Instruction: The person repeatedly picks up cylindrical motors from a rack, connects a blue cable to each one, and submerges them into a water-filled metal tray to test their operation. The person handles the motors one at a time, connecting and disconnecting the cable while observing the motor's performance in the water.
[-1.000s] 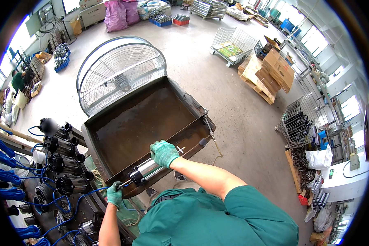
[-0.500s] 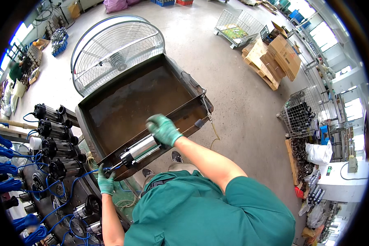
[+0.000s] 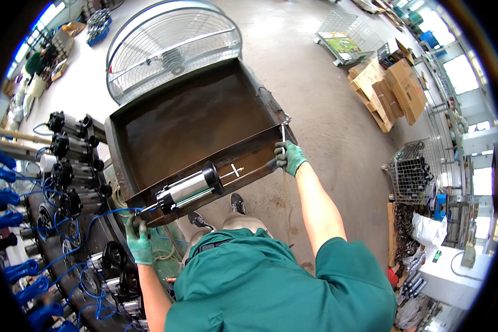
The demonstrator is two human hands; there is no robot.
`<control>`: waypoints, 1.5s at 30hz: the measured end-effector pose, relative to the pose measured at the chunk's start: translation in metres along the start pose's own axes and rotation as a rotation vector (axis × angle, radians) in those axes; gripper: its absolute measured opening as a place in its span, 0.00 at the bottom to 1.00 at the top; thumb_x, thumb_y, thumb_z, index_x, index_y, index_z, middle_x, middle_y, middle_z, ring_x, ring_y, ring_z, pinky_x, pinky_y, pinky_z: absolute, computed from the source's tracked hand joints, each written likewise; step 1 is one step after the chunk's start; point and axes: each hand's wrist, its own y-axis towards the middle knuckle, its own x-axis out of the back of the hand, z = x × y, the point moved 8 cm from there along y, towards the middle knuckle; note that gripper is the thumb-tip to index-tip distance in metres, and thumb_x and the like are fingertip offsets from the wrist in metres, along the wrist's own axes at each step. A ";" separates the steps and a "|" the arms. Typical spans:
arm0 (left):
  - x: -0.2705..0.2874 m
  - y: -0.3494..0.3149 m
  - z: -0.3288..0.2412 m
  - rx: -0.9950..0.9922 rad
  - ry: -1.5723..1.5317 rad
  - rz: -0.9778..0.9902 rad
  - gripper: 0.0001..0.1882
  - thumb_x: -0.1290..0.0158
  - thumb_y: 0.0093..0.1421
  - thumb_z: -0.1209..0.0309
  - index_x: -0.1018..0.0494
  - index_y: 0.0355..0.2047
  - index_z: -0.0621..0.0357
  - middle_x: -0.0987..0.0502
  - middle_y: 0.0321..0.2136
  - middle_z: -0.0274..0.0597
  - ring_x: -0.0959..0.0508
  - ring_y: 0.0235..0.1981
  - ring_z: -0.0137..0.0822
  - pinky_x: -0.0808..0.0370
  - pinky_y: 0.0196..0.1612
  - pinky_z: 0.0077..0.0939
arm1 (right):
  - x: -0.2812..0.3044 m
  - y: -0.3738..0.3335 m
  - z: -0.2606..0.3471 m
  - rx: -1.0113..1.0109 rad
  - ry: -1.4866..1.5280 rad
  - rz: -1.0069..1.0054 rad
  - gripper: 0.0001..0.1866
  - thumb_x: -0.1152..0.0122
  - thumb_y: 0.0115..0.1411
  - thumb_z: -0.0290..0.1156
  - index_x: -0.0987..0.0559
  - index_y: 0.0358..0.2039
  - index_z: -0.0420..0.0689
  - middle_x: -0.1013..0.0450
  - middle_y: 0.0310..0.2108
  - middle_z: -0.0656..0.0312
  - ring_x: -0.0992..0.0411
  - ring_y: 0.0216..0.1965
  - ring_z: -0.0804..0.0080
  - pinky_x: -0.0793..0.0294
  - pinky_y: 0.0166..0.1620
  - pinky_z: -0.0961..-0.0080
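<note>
A silver cylinder with black end caps [image 3: 189, 188], like a submersible pump, lies across the near ledge of a dark metal water tank [image 3: 116, 160]. A rod with a small T-shaped fitting [image 3: 235, 170] sticks out from its right end. A blue cable [image 3: 112, 212] runs off its left end. My left hand [image 3: 140, 243], in a green glove, is curled at the tank's near left corner beside the cable end; what its fingers hold is hidden. My gloved right hand [image 3: 290, 157] is closed around a slim metal lever [image 3: 284, 133] at the tank's right corner, with a thin hose hanging below.
Several similar pumps [image 3: 74, 146] and blue cable coils [image 3: 3, 199] crowd the left. A large caged fan [image 3: 174, 50] stands behind the tank. At the right are cardboard on a pallet [image 3: 395, 91], a wire cage [image 3: 409, 171] and a wire cart [image 3: 348, 39].
My right hand has left the cylinder and moved right onto the lever, uncovering the T-shaped fitting. My left hand stays near the left corner. The whole view has shifted slightly.
</note>
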 end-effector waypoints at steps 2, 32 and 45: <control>-0.026 0.000 -0.037 -0.005 0.022 0.059 0.25 0.42 0.70 0.74 0.30 0.66 0.53 0.24 0.37 0.29 0.29 0.29 0.20 0.31 0.32 0.16 | -0.036 -0.020 -0.003 0.114 0.095 0.064 0.04 0.47 0.73 0.33 0.28 0.46 0.51 0.28 0.29 0.64 0.39 0.19 0.78 0.38 0.22 0.76; 0.044 0.063 0.106 0.789 -0.444 -0.075 0.17 0.49 0.74 0.50 0.26 0.36 0.47 0.27 0.21 0.30 0.39 0.11 0.21 0.45 0.14 0.19 | -0.325 -0.106 -0.061 0.897 -1.475 0.277 0.09 0.36 0.63 0.35 0.15 0.38 0.44 0.18 0.34 0.49 0.18 0.35 0.50 0.18 0.41 0.61; 0.033 0.073 0.106 0.823 -0.468 0.124 0.17 0.48 0.74 0.51 0.26 0.35 0.49 0.25 0.23 0.32 0.35 0.13 0.21 0.42 0.15 0.18 | -0.328 -0.106 -0.060 0.970 -1.480 0.273 0.07 0.36 0.63 0.32 0.16 0.37 0.42 0.19 0.34 0.48 0.19 0.33 0.49 0.19 0.39 0.62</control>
